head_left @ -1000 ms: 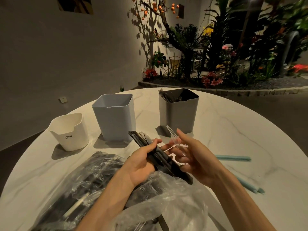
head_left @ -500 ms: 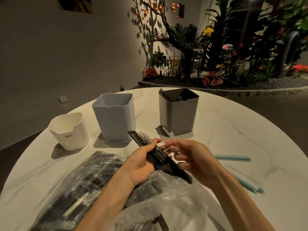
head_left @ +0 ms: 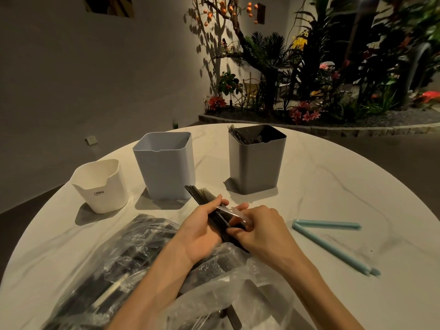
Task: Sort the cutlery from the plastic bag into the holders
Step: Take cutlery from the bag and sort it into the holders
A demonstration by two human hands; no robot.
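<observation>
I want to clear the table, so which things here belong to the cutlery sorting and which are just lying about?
Part of the job:
clear plastic bag
bundle of black plastic cutlery in left hand
right hand
white holder
pale blue holder
dark grey holder

Lying about:
teal bag clip

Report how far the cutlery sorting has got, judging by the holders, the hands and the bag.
Done: the dark grey holder already has dark cutlery standing in it. The pale blue holder looks empty; the white holder's inside is hidden.

In hand: the left hand grips a bundle of black cutlery, and the right hand pinches a clear piece.

Left: the clear plastic bag still holds much dark cutlery.
</observation>
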